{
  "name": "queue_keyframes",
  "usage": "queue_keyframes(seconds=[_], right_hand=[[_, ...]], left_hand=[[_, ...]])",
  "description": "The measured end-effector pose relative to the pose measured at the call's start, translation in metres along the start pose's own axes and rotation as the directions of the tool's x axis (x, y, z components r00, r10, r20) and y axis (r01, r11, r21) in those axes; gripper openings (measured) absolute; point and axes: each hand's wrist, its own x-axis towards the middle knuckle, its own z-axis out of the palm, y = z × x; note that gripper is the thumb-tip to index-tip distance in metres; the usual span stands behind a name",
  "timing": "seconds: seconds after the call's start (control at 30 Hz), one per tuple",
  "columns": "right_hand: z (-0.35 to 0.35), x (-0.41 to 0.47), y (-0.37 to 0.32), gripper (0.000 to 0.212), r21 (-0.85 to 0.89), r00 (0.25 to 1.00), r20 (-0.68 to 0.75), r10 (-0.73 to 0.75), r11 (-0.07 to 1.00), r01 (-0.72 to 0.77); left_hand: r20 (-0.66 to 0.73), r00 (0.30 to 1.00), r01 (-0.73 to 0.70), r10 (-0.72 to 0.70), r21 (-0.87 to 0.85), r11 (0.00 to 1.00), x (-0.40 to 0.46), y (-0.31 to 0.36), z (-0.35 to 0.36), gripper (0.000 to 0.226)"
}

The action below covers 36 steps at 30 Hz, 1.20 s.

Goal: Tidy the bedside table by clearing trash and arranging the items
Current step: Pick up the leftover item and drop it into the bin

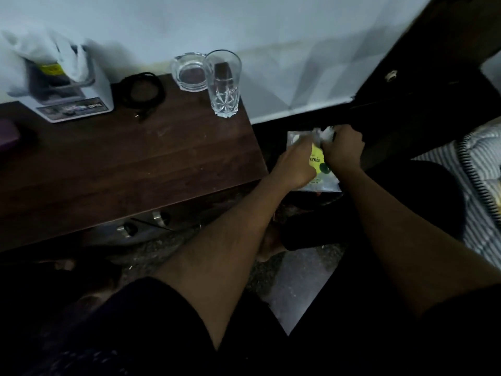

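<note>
Both hands are off the table's right edge, low in the gap beside the bed. My left hand [294, 165] grips a clear plastic bag [318, 169] with a yellow-green label. My right hand [345, 147] is closed on crumpled white trash [325, 132] at the bag's top. On the dark wooden bedside table [122, 169] stand a tall clear glass [223, 84], a glass ashtray [189, 71], a coiled black cable [142, 89] and a white box [73, 85] with white plastic stuffed in it.
A purple object [8, 135] lies at the table's left edge. The dark headboard [423, 77] and a striped mattress [477, 169] are on the right. Drawer knobs [158, 217] show under the tabletop. My dark-clothed legs fill the bottom of the view.
</note>
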Motion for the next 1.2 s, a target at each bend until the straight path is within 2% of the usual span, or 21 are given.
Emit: queue_keyframes(seconds=[0.07, 0.1, 0.13, 0.17, 0.2, 0.23, 0.27, 0.3, 0.4, 0.43, 0.47, 0.53, 0.6, 0.7, 0.8, 0.9, 1.1, 1.2], right_hand=[[0.015, 0.004, 0.011, 0.042, -0.015, 0.985, 0.152, 0.082, 0.997, -0.081], [0.019, 0.005, 0.014, 0.050, -0.022, 0.974, 0.186, 0.129, 0.992, -0.127], [0.023, 0.007, 0.014, 0.051, -0.033, 0.968, 0.192, 0.160, 0.987, -0.156], [0.023, 0.007, 0.011, 0.050, -0.036, 0.971, 0.181, 0.156, 0.988, -0.152], [0.023, 0.007, 0.005, 0.047, -0.023, 0.983, 0.146, 0.109, 0.994, -0.107], [0.021, 0.006, -0.005, 0.044, 0.020, 0.995, 0.096, 0.019, 1.000, -0.021], [0.019, 0.005, -0.018, 0.043, 0.089, 0.995, 0.036, -0.096, 0.992, 0.093], [0.016, 0.003, -0.033, 0.044, 0.160, 0.977, -0.021, -0.211, 0.964, 0.212], [0.010, -0.006, -0.089, 0.052, 0.317, 0.877, -0.063, -0.476, 0.824, 0.470], [0.008, -0.008, -0.108, 0.056, 0.356, 0.850, -0.046, -0.524, 0.787, 0.505], [0.006, -0.011, -0.127, 0.061, 0.387, 0.830, -0.033, -0.557, 0.759, 0.524], [0.005, -0.012, -0.156, 0.068, 0.413, 0.818, -0.004, -0.575, 0.744, 0.525], [0.004, -0.010, -0.173, 0.068, 0.429, 0.822, 0.030, -0.569, 0.750, 0.504], [0.004, -0.007, -0.180, 0.062, 0.476, 0.817, 0.039, -0.576, 0.729, 0.491], [0.007, -0.007, -0.177, 0.052, 0.532, 0.805, 0.004, -0.594, 0.682, 0.501], [0.003, -0.008, -0.179, 0.044, 0.544, 0.809, -0.034, -0.587, 0.668, 0.508], [-0.037, 0.001, -0.220, 0.054, 0.556, 0.771, -0.162, -0.616, 0.588, 0.587], [-0.046, 0.012, -0.251, 0.061, 0.506, 0.771, -0.177, -0.612, 0.615, 0.605]], left_hand=[[0.152, 0.988, -0.004, -0.013, 0.107, 0.994, 0.000, 0.003, 0.005, 0.088], [0.157, 0.987, 0.001, -0.024, 0.149, 0.989, 0.000, 0.002, 0.005, 0.090], [0.088, 0.996, -0.003, -0.011, 0.164, 0.987, -0.003, 0.001, 0.003, 0.086], [-0.050, 0.998, -0.023, 0.030, 0.142, 0.990, -0.007, -0.001, -0.001, 0.076], [-0.247, 0.967, -0.047, 0.068, 0.091, 0.995, -0.013, -0.004, -0.006, 0.061], [-0.450, 0.891, -0.068, 0.064, 0.008, 0.998, -0.019, -0.010, -0.012, 0.042], [-0.604, 0.797, -0.083, 0.011, -0.090, 0.992, -0.025, -0.018, -0.020, 0.027], [-0.712, 0.699, -0.088, -0.063, -0.174, 0.981, -0.031, -0.027, -0.031, 0.021], [-0.868, 0.434, -0.063, -0.240, -0.294, 0.954, -0.045, -0.053, -0.071, 0.031], [-0.881, 0.382, -0.042, -0.279, -0.318, 0.947, -0.045, -0.059, -0.082, 0.038], [-0.878, 0.364, -0.018, -0.310, -0.339, 0.941, -0.044, -0.062, -0.092, 0.046], [-0.851, 0.402, 0.019, -0.339, -0.363, 0.932, -0.038, -0.066, -0.110, 0.066], [-0.822, 0.466, 0.026, -0.328, -0.358, 0.933, -0.031, -0.070, -0.126, 0.077], [-0.787, 0.553, 0.001, -0.275, -0.330, 0.944, -0.026, -0.072, -0.140, 0.069], [-0.766, 0.597, -0.049, -0.238, -0.331, 0.942, -0.025, -0.073, -0.145, 0.059], [-0.774, 0.597, -0.080, -0.211, -0.318, 0.945, -0.028, -0.075, -0.149, 0.058], [-0.862, 0.500, -0.195, -0.081, -0.203, 0.960, -0.026, -0.059, -0.201, 0.056], [-0.851, 0.522, -0.170, -0.067, -0.181, 0.969, -0.018, -0.061, -0.239, 0.059]])
